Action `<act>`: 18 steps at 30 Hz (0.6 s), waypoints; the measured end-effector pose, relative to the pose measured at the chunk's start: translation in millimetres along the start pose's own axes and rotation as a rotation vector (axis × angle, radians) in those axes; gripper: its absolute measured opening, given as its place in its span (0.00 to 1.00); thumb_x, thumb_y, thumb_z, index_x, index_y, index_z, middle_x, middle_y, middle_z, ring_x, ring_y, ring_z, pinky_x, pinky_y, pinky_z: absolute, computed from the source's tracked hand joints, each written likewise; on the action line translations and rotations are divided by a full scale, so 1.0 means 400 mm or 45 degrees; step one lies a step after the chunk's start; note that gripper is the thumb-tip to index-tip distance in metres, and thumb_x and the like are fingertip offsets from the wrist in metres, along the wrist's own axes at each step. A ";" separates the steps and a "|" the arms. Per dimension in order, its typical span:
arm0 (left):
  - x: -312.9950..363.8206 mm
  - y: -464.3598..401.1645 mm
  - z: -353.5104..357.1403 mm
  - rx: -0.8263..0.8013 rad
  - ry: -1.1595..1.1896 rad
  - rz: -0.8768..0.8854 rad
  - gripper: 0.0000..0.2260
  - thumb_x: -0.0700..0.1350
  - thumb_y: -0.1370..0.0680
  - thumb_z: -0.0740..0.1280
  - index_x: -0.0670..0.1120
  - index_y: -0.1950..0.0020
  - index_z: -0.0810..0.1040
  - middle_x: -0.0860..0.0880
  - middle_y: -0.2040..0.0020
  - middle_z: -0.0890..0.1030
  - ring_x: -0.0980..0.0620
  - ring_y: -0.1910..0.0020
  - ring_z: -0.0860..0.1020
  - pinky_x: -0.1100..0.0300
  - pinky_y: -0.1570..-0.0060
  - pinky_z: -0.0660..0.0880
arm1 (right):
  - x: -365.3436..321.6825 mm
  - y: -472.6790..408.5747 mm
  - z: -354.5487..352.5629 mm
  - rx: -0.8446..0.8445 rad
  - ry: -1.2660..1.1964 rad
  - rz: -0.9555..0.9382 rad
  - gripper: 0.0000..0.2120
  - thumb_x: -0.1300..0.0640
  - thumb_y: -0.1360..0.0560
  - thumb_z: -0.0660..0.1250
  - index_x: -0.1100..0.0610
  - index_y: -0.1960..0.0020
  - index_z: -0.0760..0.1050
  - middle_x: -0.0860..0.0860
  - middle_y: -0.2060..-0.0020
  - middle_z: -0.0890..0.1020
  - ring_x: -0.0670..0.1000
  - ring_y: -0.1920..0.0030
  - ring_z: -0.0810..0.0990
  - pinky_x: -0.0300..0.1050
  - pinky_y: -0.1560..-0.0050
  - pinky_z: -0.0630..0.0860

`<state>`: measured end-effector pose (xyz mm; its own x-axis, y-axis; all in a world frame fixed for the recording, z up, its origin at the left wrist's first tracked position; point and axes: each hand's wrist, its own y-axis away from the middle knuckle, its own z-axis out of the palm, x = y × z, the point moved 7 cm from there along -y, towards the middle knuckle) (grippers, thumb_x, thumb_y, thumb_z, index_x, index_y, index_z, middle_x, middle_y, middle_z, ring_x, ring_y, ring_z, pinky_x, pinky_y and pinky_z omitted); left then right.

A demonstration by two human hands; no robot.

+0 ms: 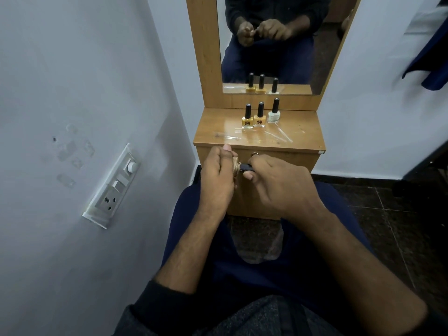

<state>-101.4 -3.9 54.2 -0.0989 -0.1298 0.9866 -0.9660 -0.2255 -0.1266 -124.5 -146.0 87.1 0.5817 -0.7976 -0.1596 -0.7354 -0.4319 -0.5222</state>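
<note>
My left hand (218, 175) is wrapped round a small gold bottle (235, 166), held on its side in front of the drawer, just below the front edge of the worktop (303, 127). Most of the bottle is hidden behind my palm, and only its shoulder and neck show. The fingers (227, 147) of that hand are curled close together around the glass, with the thumb tip sticking up above them.

My right hand (278, 185) comes in from the other side and pinches the black cap (247, 168) between thumb and curled forefingers. The cap points sideways and meets the neck of the bottle. I cannot tell whether it is screwed tight or loose. Both hands hover above my lap, touching nothing else.

On the worktop, well behind my hands, three more bottles stand upright in a row near the mirror (266, 44). There are two amber ones (247, 117) just beside each other and a white one (274, 111) a little to their right, all with tall black caps. A few clear plastic slivers (278, 134) lie scattered in front of them on the glossy wood. The mirror shows the same row of bottles, and my two hands brought together.

A brass drawer knob (254, 154) peeks out just above my right knuckles. On the wall to my left sits a white switch panel (114, 187) with a socket and a round dial. A crumpled clear bag (257, 246) lies on the dark floor between my knees — a dark blue cloth (431, 57) hangs at the far right.
</note>
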 end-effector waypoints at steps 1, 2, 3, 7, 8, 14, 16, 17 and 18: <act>0.002 -0.002 0.002 -0.027 -0.004 0.024 0.14 0.55 0.13 0.57 0.52 0.52 0.76 0.51 0.62 0.77 0.53 0.63 0.76 0.58 0.70 0.74 | 0.002 0.000 -0.002 0.007 -0.011 0.020 0.15 0.45 0.14 0.53 0.53 0.52 0.70 0.45 0.62 0.75 0.48 0.66 0.72 0.45 0.75 0.66; 0.003 -0.004 0.002 -0.047 -0.003 0.046 0.14 0.55 0.13 0.57 0.52 0.52 0.76 0.50 0.62 0.77 0.53 0.63 0.76 0.57 0.70 0.74 | 0.002 0.001 -0.002 0.014 -0.040 0.045 0.16 0.44 0.14 0.53 0.52 0.54 0.69 0.45 0.64 0.74 0.48 0.67 0.72 0.45 0.74 0.65; 0.004 -0.005 0.003 -0.061 0.003 0.068 0.14 0.55 0.13 0.57 0.52 0.52 0.76 0.50 0.62 0.77 0.52 0.63 0.76 0.56 0.70 0.74 | 0.005 0.001 0.003 0.019 -0.088 0.088 0.16 0.44 0.15 0.54 0.52 0.56 0.68 0.45 0.67 0.73 0.48 0.68 0.71 0.46 0.74 0.64; 0.014 -0.005 0.006 -0.090 -0.008 0.167 0.15 0.56 0.14 0.56 0.50 0.51 0.76 0.49 0.62 0.76 0.50 0.64 0.75 0.55 0.69 0.74 | 0.016 -0.002 0.031 -0.016 -0.604 0.389 0.23 0.45 0.15 0.59 0.54 0.66 0.65 0.45 0.75 0.69 0.47 0.74 0.68 0.49 0.72 0.64; 0.020 -0.005 0.005 -0.094 -0.021 0.210 0.15 0.56 0.14 0.56 0.48 0.50 0.76 0.48 0.62 0.76 0.49 0.64 0.75 0.54 0.69 0.74 | 0.018 -0.004 0.042 -0.061 -0.859 0.508 0.25 0.46 0.15 0.60 0.55 0.68 0.64 0.46 0.76 0.68 0.47 0.74 0.66 0.48 0.71 0.63; 0.039 0.004 0.004 -0.158 -0.122 0.416 0.16 0.52 0.13 0.55 0.39 0.48 0.71 0.41 0.61 0.73 0.40 0.64 0.73 0.43 0.67 0.74 | 0.005 0.039 0.115 -0.541 -1.787 1.231 0.27 0.41 0.16 0.56 0.50 0.71 0.64 0.46 0.76 0.62 0.45 0.76 0.56 0.38 0.76 0.52; 0.032 0.008 0.008 -0.148 -0.126 0.394 0.16 0.51 0.13 0.56 0.39 0.48 0.71 0.40 0.61 0.74 0.40 0.64 0.74 0.43 0.66 0.74 | 0.007 0.043 0.118 -0.534 -1.739 1.266 0.27 0.38 0.16 0.56 0.51 0.69 0.69 0.47 0.75 0.64 0.45 0.77 0.59 0.38 0.76 0.55; 0.026 0.008 0.008 -0.124 -0.112 0.360 0.15 0.51 0.13 0.56 0.40 0.48 0.72 0.42 0.61 0.74 0.41 0.64 0.74 0.43 0.65 0.75 | 0.015 0.038 0.113 -0.470 -1.599 1.188 0.27 0.36 0.16 0.55 0.53 0.66 0.72 0.47 0.74 0.68 0.45 0.76 0.63 0.38 0.75 0.60; 0.019 0.006 0.005 -0.089 -0.079 0.309 0.15 0.52 0.13 0.56 0.41 0.48 0.72 0.44 0.62 0.75 0.43 0.64 0.74 0.44 0.66 0.75 | 0.024 0.028 0.100 -0.358 -1.396 1.041 0.26 0.36 0.16 0.55 0.54 0.61 0.74 0.47 0.72 0.72 0.44 0.74 0.67 0.39 0.73 0.65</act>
<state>-104.0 -7.5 61.1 -0.3175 -0.2312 0.9196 -0.9299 -0.1138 -0.3497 -113.2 -141.8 46.4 -0.1649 -0.1862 -0.9686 -0.9627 -0.1831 0.1991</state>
